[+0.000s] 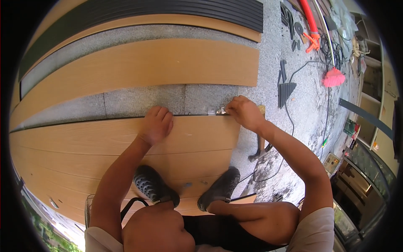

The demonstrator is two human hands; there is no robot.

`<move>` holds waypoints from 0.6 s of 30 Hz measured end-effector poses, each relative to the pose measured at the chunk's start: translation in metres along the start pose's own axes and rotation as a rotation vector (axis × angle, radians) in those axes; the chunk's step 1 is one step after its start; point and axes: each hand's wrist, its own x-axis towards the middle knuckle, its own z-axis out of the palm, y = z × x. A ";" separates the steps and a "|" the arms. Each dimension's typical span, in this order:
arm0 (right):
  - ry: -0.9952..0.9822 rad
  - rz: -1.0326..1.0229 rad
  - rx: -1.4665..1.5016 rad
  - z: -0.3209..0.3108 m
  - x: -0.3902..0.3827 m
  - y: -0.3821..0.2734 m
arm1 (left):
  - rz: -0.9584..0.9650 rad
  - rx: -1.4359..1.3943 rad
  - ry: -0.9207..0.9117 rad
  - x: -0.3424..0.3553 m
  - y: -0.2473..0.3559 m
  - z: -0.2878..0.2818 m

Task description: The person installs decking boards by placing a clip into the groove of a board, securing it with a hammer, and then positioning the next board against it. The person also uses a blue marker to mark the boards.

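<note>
Tan wood-grain boards [197, 132] lie side by side under my feet, with a dark strip along their far edge. My left hand [157, 125] is closed over that far edge, its fingers curled on the nearest board. Towards the boards' right end, my right hand [245, 112] pinches a small silvery metal clip [221, 111] against the edge; its fingertips partly hide the piece. Just left of it, another bit of shiny metal [211, 112] sits on the edge. A hammer [257, 153] with a wooden handle lies on the concrete below my right wrist.
Beyond a concrete gap lies a loose tan board [168, 63], and farther off a dark ribbed board [168, 9]. A dark ribbed offcut [286, 93], cables, a pink broom head [333, 77] and an orange-red tube [308, 17] lie rightward. Shelving stands at the far right.
</note>
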 end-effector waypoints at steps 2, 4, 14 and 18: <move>-0.010 -0.026 0.021 0.006 0.010 -0.018 | -0.003 0.010 0.024 0.000 0.000 0.003; 0.018 0.021 0.106 0.016 0.031 -0.039 | -0.007 0.024 0.039 -0.003 0.000 0.003; 0.298 0.456 0.267 0.027 0.005 -0.038 | -0.085 0.056 0.089 -0.002 0.005 0.011; 0.486 0.437 0.194 0.065 -0.027 -0.032 | -0.101 0.102 0.078 -0.004 0.004 0.017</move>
